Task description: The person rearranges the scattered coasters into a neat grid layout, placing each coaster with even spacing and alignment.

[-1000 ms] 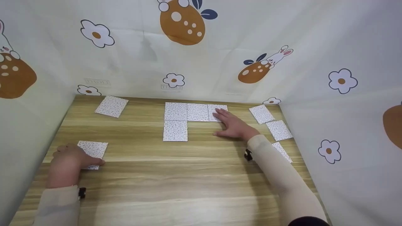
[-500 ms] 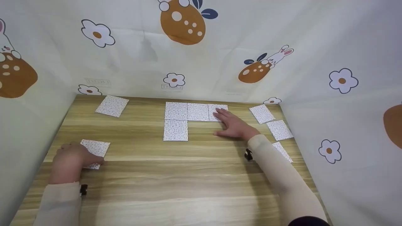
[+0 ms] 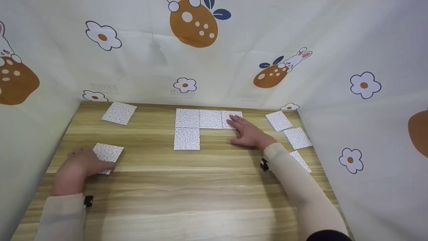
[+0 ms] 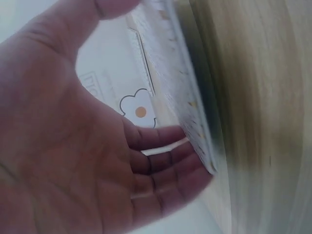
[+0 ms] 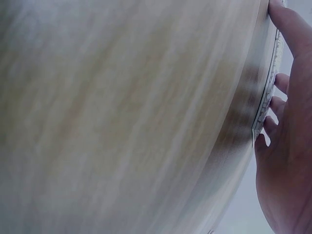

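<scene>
Also, three loose cards lie between right fingers and curtain

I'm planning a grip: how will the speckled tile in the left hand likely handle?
The speckled tile is probably stiff: its edge looks nearly straight in the left hand. Being thin, it is likely light. Flat and square-cornered, it would probably slide, not roll.

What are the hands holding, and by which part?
The left hand grips a speckled square card by its edges, between thumb and fingers. The right hand grips nothing, resting on another card.
</scene>
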The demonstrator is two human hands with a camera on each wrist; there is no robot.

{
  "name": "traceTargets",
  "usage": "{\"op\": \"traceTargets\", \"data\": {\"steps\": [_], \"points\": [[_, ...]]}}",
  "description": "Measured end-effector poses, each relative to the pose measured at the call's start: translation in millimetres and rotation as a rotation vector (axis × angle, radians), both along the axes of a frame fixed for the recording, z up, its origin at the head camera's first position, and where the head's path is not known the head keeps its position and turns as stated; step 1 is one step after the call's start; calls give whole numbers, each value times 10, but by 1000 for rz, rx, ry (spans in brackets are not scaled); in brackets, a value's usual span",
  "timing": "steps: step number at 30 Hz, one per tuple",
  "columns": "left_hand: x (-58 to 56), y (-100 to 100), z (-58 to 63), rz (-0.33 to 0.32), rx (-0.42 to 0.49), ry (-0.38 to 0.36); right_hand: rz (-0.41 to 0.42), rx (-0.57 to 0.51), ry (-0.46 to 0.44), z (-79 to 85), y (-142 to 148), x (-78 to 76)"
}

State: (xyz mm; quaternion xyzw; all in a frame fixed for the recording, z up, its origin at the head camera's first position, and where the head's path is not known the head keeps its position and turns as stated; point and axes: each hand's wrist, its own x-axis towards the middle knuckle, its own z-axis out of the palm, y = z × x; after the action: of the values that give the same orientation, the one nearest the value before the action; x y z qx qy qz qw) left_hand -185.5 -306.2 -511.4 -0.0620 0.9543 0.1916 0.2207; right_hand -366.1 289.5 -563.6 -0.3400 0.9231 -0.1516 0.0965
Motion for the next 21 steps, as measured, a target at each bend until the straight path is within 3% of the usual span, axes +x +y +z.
{"op": "traceTargets", "data": {"steps": [4,10,21], "points": [[-64,23,-76,-81,47,118,-4,8,1,-7,8,-5],[-132,85,-148,-113,95,241,-1,2,3,-16,1,-4],[-306,315,-122,-229,118,410,6,1,8,1,-8,5]]}}
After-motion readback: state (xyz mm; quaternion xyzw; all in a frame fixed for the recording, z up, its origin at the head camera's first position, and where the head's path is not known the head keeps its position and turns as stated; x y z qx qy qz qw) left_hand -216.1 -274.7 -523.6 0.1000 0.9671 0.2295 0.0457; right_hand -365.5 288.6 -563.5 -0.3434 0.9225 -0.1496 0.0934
